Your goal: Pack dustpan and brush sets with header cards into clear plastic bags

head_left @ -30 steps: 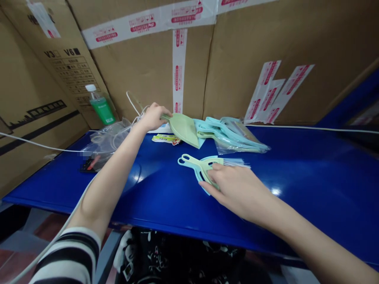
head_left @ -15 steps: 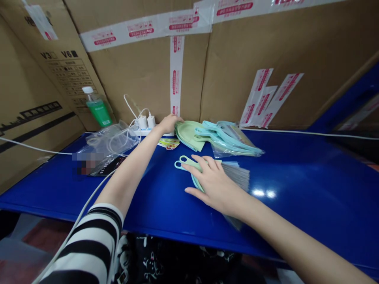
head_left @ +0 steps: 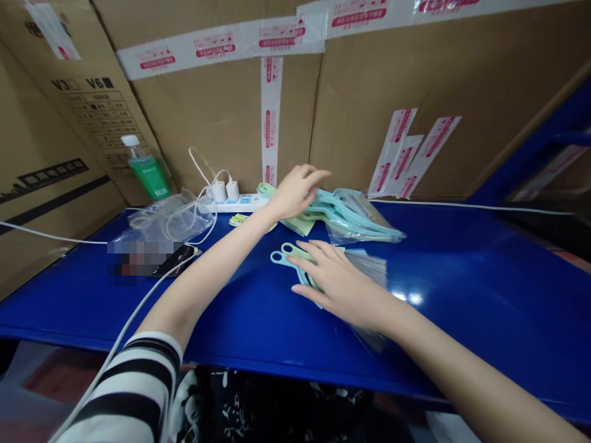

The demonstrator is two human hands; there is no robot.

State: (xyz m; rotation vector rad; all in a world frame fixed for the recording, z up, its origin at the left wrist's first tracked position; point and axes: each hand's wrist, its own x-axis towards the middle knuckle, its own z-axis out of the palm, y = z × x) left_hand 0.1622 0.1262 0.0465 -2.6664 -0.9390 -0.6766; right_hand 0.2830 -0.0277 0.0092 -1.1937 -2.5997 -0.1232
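My left hand (head_left: 298, 191) is over the pale green dustpan (head_left: 301, 228), its fingers loosely stretched and nothing visible in them. It hides most of that dustpan. Just to the right, light blue dustpans (head_left: 364, 215) lie partly in a clear plastic bag (head_left: 339, 232). Nearer to me, my right hand (head_left: 339, 280) rests with spread fingers on small hand brushes. The green brush's handle (head_left: 289, 248) and the blue brush's handle (head_left: 277, 258) have ring ends that stick out on the left. Grey bristles (head_left: 372, 267) show beyond the hand; the rest is covered.
A white power strip (head_left: 237, 202) with chargers and cables stands at the back, by the cardboard boxes (head_left: 207, 111). At left are a bottle of green liquid (head_left: 150, 175), a crumpled clear bag (head_left: 161, 221) and a phone (head_left: 173, 261) on a cable. The table (head_left: 244, 320) is blue.
My left hand has moved right, from the dustpan's left edge to over its middle. My right hand stays on the brushes, whose handles have shifted slightly apart. The view has turned a little.
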